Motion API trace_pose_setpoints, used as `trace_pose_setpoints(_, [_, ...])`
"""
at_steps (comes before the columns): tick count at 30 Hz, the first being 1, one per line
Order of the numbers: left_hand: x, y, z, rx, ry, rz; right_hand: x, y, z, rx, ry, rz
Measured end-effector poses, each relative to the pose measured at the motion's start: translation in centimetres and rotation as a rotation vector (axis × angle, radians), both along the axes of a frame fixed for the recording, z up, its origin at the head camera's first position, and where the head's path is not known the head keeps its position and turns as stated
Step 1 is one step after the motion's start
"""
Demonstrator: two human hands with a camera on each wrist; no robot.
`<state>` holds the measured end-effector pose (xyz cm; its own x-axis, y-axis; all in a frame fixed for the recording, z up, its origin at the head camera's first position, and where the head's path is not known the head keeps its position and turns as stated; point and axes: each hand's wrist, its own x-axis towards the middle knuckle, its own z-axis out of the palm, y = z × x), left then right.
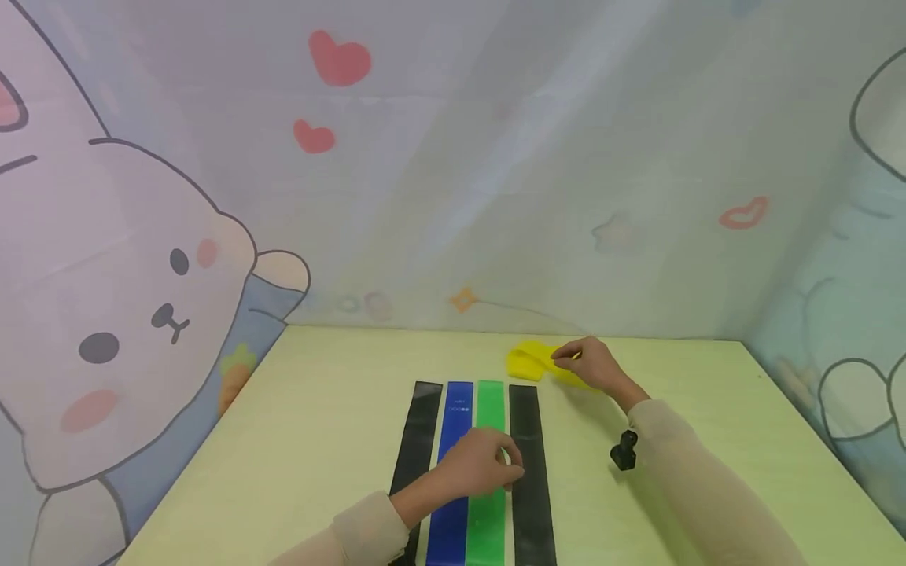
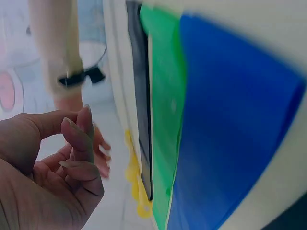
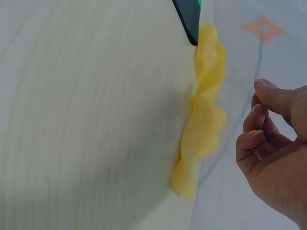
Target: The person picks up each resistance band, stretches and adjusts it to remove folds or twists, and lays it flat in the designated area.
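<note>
1. 4 flat bands lie side by side on the pale table [image 1: 318,409], running away from the person — from left to right a black band [image 1: 418,428], a blue band [image 1: 453,420], a green band [image 1: 490,409] and a second black band [image 1: 527,440].
2. The left hand [image 1: 477,464] sits over the blue and green bands, about halfway along them. Its fingers are loosely curled; the left wrist view shows them bent in toward the palm with nothing between them, so the hand grips nothing.
3. Whether the left fingertips touch the green band cannot be told from the head view.
4. A crumpled yellow band [image 1: 531,360] lies at the far end of the row, just beyond the right-hand black band and near the back edge of the table.
5. The right hand [image 1: 591,363] is at the yellow band, fingers bent toward it. In the right wrist view the fingers [image 3: 261,139] are curled and stand just apart from the yellow folds — the hand holds nothing there.
6. A small black device [image 1: 623,452] is strapped at the right wrist, over a beige sleeve [image 1: 679,464].
7. Behind the table hangs a curtain [image 1: 495,196] printed with a cartoon bear [image 1: 127,314] and red hearts [image 1: 340,61].
</note>
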<state>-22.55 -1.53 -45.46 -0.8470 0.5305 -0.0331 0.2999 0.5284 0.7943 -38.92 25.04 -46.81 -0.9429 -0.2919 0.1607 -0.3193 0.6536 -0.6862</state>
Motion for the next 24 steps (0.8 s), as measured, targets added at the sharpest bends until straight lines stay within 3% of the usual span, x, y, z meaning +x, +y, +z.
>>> trace_pose_setpoints(11, [-5.3,0.0,1.5,0.062,0.08,0.018,1.5,3.5,2.0,-0.004,-0.023,-0.107])
trace_pose_setpoints(17, [-7.8,1.2,2.0,0.068,0.089,0.022,2.6,5.4,1.8,-0.036,-0.034,-0.16])
trace_pose_setpoints(24, [-11.2,2.9,1.7,0.065,0.141,0.044,3.8,5.8,1.0,-0.04,-0.05,-0.207])
